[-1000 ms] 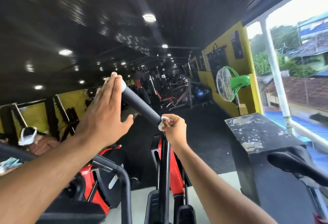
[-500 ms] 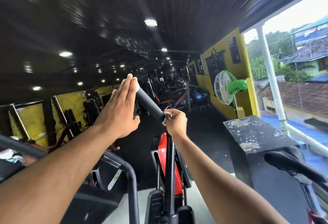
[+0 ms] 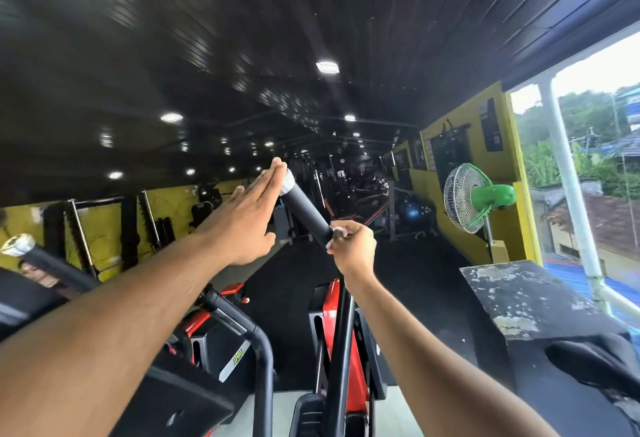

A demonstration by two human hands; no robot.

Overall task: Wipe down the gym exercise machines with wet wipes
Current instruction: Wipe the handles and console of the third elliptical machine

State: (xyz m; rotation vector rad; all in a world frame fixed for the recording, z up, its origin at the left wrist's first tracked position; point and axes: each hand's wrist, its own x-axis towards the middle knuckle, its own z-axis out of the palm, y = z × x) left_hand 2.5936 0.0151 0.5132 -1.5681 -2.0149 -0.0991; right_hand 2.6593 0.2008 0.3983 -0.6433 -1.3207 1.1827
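A black foam handle grip (image 3: 304,206) with a silver end cap rises at a slant from a black and red exercise machine (image 3: 341,329). My left hand (image 3: 247,223) is flat, fingers straight, its fingertips against the grip's top end. At the grip's lower end my right hand (image 3: 353,249) curls round the bar and pinches a crumpled white wet wipe (image 3: 337,231) against it. Most of the wipe is hidden in the fingers.
A second handle with a silver cap (image 3: 17,245) sticks up at the left. A worn dark block (image 3: 530,298) stands at the right, with a green wall fan (image 3: 476,195) behind it. More gym machines fill the room beyond.
The view has shifted and both hands sit further right in it. My left hand stays flat at the grip's top end. My right hand stays at the lower end with the wipe.
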